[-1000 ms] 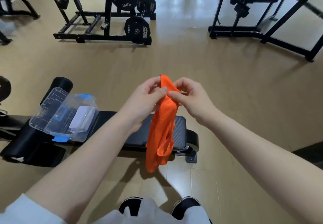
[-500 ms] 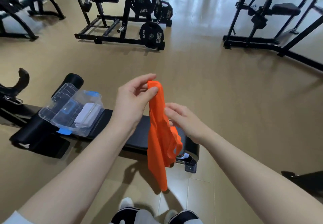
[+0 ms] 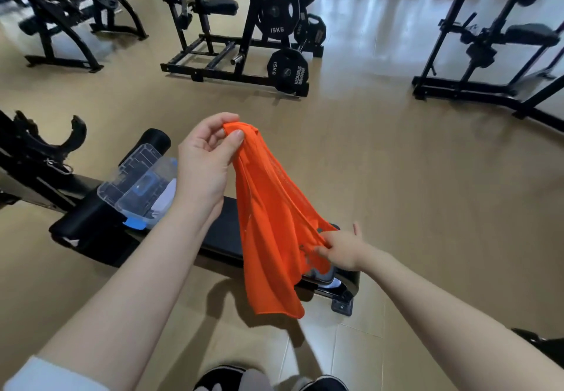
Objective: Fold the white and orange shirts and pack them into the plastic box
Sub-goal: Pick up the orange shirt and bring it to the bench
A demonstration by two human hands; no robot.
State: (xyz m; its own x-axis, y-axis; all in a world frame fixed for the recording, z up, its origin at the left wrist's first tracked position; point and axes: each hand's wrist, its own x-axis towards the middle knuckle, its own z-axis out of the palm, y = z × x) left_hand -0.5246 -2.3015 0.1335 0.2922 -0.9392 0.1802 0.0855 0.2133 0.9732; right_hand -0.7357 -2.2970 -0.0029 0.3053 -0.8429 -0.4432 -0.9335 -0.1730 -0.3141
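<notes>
**Orange shirt stretched between two hands above the bench**

Partly hidden behind the left forearm: plastic box [image 3: 139, 189] at 9 o'clock on the black bench [image 3: 227, 239], lid open, something white [image 3: 166, 200] inside, hard to make out as the white shirt. Hidden too: far end of the bench, behind the hanging cloth. Cut off at 6 o'clock: dark shoes [image 3: 219, 380]. Weight plates [image 3: 276, 14] on a rack at 12 o'clock.

Held in the air at centre: orange shirt [image 3: 270, 223]. Pinched at its top edge by the left hand [image 3: 204, 158], thumb against curled fingers. Gripped lower at 4 o'clock by the right hand [image 3: 341, 252], fingers curled into the fabric, fingertips hidden in folds.

Compared with half a second ago: right hand lower and farther out, shirt drawn into a slant rather than hanging straight; left hand holding the same top edge.
</notes>
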